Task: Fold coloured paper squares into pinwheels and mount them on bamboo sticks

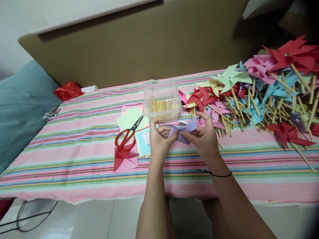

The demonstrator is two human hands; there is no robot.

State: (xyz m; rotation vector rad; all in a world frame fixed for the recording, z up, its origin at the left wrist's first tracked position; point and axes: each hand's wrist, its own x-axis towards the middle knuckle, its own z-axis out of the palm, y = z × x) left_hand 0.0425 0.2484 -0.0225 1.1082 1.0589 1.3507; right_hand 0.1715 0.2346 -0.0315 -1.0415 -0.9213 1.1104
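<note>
pinwheels point(229, 78) at right look done, purple paper point(190, 127) doesn't

from here i see left hand point(159, 140) and right hand point(207, 136) both pinching it, near side of the box point(161, 88), no stick showing; loose sticks point(163, 105) and flat sheets point(129, 119) seem left.

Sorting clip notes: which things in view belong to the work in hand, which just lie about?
Likely in use:
- purple paper, in left hand and right hand
- sticks
- clear box
- scissors
- paper sheets
- pinwheels

Likely lying about:
- red plastic
- white item
- teal cushion
</note>
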